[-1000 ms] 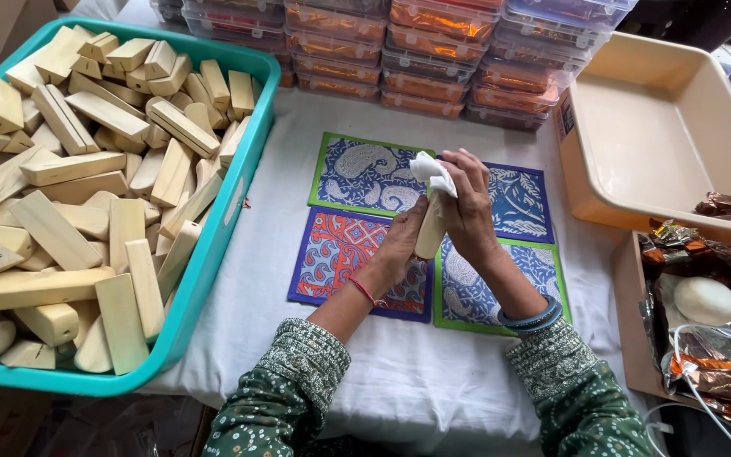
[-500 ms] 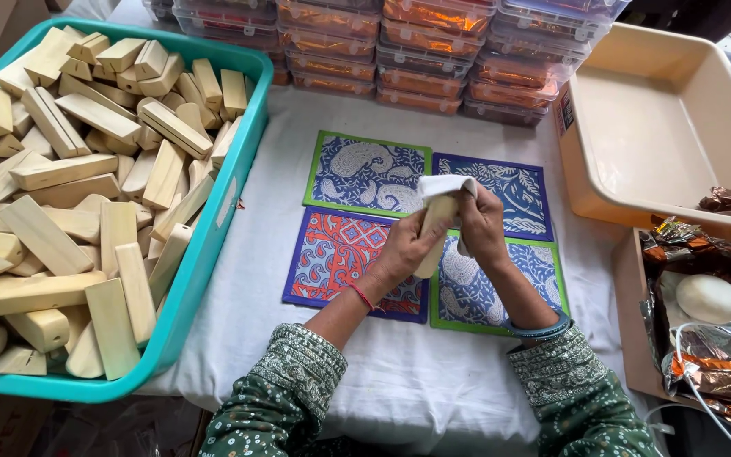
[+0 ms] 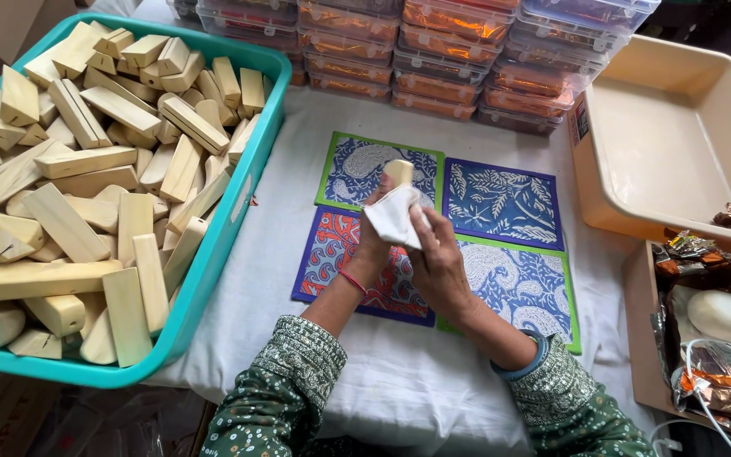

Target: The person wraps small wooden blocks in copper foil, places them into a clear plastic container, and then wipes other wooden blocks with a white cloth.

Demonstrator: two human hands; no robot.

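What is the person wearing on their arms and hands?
Both arms have long dark green sleeves with tiny white dots and pale patterned cuffs. The left hand has a thin red thread at its wrist, the right hand a blue band. No gloves and no rings can be seen.

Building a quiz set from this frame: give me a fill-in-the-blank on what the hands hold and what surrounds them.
1. Both hands hold one pale wooden block wrapped in a ____ cloth.
2. The turquoise plastic bin of wooden blocks sits on the person's ____ side.
3. Under the hands lie ____ patterned square cards.
4. The beige plastic tray at right is ____.

Missing words: white; left; four; empty
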